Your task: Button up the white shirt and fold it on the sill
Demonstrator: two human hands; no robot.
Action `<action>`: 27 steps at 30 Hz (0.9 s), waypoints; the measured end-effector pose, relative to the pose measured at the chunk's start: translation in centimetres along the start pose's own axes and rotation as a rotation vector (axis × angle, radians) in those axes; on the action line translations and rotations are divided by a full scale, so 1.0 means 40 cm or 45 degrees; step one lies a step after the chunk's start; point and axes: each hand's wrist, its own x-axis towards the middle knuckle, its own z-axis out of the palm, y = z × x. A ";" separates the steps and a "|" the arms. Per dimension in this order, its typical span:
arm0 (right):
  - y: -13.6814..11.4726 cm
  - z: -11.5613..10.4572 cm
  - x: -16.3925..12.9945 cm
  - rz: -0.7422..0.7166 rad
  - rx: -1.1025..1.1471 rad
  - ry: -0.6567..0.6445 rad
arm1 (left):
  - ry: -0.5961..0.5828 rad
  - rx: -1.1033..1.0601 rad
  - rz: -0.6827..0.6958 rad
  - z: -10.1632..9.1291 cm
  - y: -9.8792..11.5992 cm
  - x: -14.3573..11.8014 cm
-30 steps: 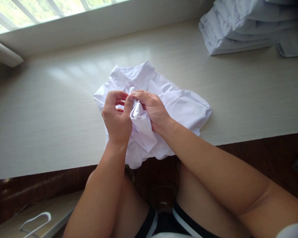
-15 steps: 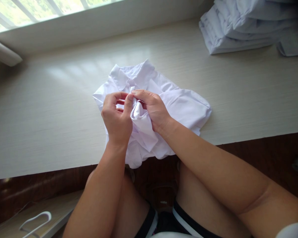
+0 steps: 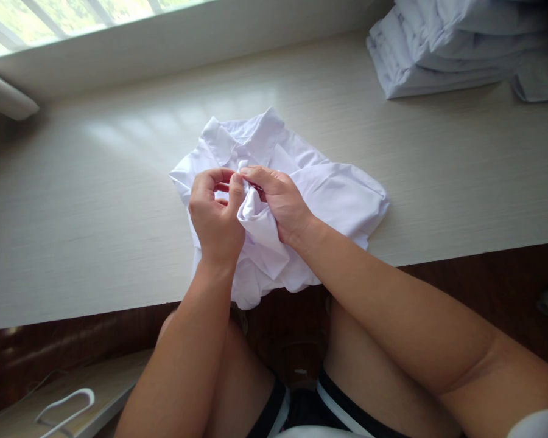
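Observation:
A white collared shirt (image 3: 342,198) lies crumpled on the pale tabletop, its collar pointing away from me and its lower edge hanging a little over the front edge. My left hand (image 3: 219,210) pinches a bunched bit of the shirt between thumb and fingers. Right against it, my right hand (image 3: 278,198) pinches the same gathered fabric from the other side. A folded end of the cloth, perhaps a cuff, pokes out between and below my fingers. The fingertips hide exactly what they grip, such as any button.
A stack of folded white garments (image 3: 438,52) stands at the back right of the table (image 3: 95,225). Behind runs a window ledge with bars. A white hanger (image 3: 68,404) lies on a lower wooden surface at bottom left. My legs are under the table's front edge.
Both hands keep their pinch on the shirt in nearly the same place. The folded cloth end between them has shifted very slightly to the left.

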 end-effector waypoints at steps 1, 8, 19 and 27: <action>0.000 0.000 0.001 0.002 -0.010 0.001 | -0.001 -0.005 -0.006 0.000 0.000 0.000; 0.001 -0.002 0.002 0.008 -0.031 0.005 | 0.003 -0.041 -0.040 0.002 0.004 0.000; 0.005 -0.007 0.007 0.035 0.021 -0.034 | 0.006 -0.060 -0.050 0.007 0.008 -0.005; 0.004 -0.013 0.017 0.052 0.054 -0.046 | 0.034 -0.019 0.051 0.006 -0.004 0.002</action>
